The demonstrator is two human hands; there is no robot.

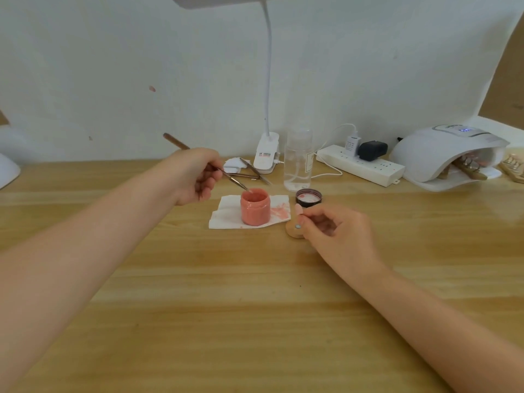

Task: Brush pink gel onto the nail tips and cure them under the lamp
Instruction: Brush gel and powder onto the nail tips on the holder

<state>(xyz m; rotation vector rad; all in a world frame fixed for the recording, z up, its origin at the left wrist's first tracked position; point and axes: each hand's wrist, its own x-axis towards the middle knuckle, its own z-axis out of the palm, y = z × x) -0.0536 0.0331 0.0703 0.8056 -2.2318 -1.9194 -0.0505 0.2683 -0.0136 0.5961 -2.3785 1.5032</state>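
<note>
Glossy wood-grain desk (255, 307) carries my white domed curing lamp (442, 154), its contents blurred. My left hand (195, 177) pinches a slim brush (226, 174), tip at the open pink gel jar (255, 207) on stained tissue (226, 214). My right hand (334, 231) pinches a round wooden holder (293, 229) bearing a nail tip (298, 209).

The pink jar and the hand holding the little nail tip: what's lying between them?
In the head view, between the pink jar and the right hand lies the pink-smeared edge of the white tissue, then bare table.
</note>
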